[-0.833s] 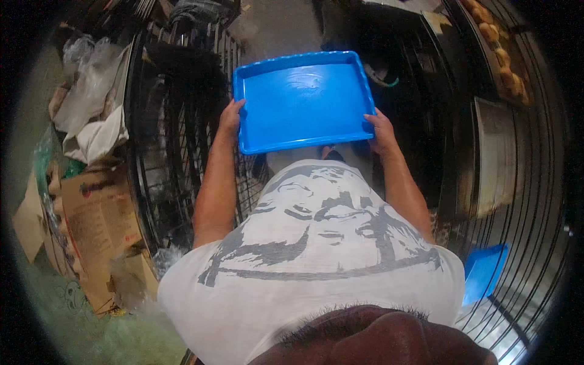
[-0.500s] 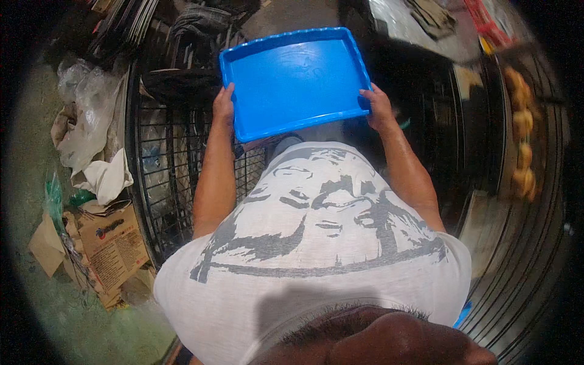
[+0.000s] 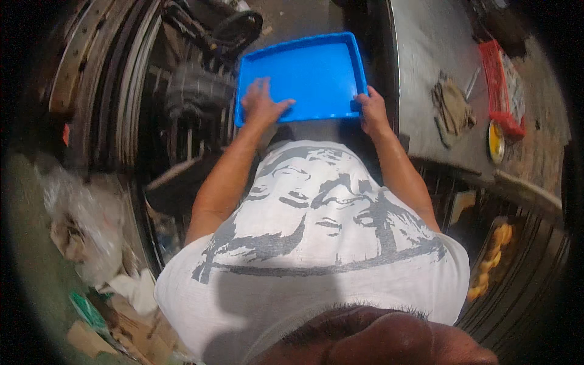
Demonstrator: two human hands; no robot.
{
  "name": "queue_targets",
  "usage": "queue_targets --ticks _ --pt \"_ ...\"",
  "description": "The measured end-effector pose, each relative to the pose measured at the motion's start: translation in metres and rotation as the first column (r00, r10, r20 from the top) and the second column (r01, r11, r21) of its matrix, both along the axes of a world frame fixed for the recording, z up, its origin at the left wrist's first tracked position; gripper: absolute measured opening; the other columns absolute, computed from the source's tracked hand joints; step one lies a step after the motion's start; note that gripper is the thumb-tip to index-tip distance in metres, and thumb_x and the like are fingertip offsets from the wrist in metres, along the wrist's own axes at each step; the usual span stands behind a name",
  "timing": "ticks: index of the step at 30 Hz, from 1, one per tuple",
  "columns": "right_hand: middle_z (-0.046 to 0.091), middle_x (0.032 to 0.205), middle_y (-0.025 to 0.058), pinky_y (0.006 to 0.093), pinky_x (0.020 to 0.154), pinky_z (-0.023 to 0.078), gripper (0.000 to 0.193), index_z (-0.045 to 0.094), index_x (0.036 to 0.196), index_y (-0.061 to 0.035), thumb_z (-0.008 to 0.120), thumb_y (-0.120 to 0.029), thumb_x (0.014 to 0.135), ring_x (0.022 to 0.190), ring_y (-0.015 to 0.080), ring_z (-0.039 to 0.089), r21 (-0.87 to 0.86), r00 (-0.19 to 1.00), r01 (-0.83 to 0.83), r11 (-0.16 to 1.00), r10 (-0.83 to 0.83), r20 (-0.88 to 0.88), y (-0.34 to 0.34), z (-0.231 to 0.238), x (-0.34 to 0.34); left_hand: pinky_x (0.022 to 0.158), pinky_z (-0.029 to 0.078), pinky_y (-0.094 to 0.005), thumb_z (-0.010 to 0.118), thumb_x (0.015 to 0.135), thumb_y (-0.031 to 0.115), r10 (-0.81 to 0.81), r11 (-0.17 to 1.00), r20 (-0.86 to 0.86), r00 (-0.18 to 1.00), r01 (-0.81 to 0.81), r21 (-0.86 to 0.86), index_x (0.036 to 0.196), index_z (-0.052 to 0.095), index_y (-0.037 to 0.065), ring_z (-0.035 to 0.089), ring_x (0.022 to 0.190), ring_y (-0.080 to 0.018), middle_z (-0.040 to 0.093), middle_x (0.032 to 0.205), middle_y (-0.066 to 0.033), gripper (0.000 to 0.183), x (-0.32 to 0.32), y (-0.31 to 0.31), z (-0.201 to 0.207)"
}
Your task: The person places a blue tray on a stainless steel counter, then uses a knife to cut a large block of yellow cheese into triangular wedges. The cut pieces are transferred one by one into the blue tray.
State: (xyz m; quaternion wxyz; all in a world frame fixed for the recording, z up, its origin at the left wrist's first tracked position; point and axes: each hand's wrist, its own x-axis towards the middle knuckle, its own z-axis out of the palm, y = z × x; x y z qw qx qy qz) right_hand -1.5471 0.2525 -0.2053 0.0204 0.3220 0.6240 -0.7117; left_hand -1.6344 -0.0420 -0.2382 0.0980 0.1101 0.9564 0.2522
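Note:
A shallow blue plastic tray (image 3: 316,73) with a raised rim is held out in front of my body, its inside bare. My right hand (image 3: 374,109) grips the tray's right side near the close corner, thumb over the rim. Over the tray's near left part, my left hand (image 3: 263,104) has its fingers spread apart; it is slightly blurred, and whether it touches the tray's surface I cannot tell.
To the right stands a grey metal table (image 3: 426,55) with a crumpled brown cloth (image 3: 451,109), a red crate (image 3: 502,88) and a yellow round object (image 3: 496,141). Long stacked bars (image 3: 112,79) stand at left. Clear plastic sheeting (image 3: 85,219) lies at lower left.
My left hand has let go of the tray's left edge and moved inward over it, fingers spread. I have moved forward, so the metal table and stacked bars show more.

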Motion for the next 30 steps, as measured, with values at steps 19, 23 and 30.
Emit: queue_targets --ticks 19,23,30 --pt "0.066 0.104 0.0083 0.0306 0.08 0.052 0.05 0.058 0.131 0.0034 0.057 0.004 0.081 0.085 0.0153 0.062 -0.083 0.945 0.209 0.975 -0.223 -0.238 0.158 -0.009 -0.421 0.118 0.026 -0.062 0.088 0.07 0.053 -0.044 0.999 0.148 0.988 0.048 -0.025 0.154 0.044 0.018 0.021 0.153 -0.0407 0.025 0.165 -0.0203 0.1 -0.466 0.233 0.033" --pt "0.066 0.102 0.0075 0.029 0.076 0.051 0.051 0.057 0.132 0.0039 0.057 0.004 0.08 0.082 0.0143 0.061 -0.047 0.929 0.205 0.978 -0.21 -0.306 0.198 0.016 -0.53 0.111 0.038 -0.0554 0.081 0.082 0.035 -0.037 0.988 -0.006 0.999 0.038 0.148 0.145 0.052 0.012 0.043 0.139 -0.0368 0.042 0.153 -0.0212 0.074 -0.578 0.253 0.029" --pt "0.065 0.106 0.0095 0.0323 0.08 0.053 0.047 0.055 0.128 0.0012 0.055 0.004 0.081 0.087 0.0174 0.063 -0.061 0.819 0.372 0.926 -0.359 -0.448 0.3 0.04 -0.725 0.081 0.054 -0.0297 0.069 0.099 0.031 0.391 0.395 0.126 0.912 -0.29 0.872 0.116 0.066 0.001 0.066 0.081 -0.0134 0.072 0.095 -0.0078 0.035 -0.754 0.246 0.023"
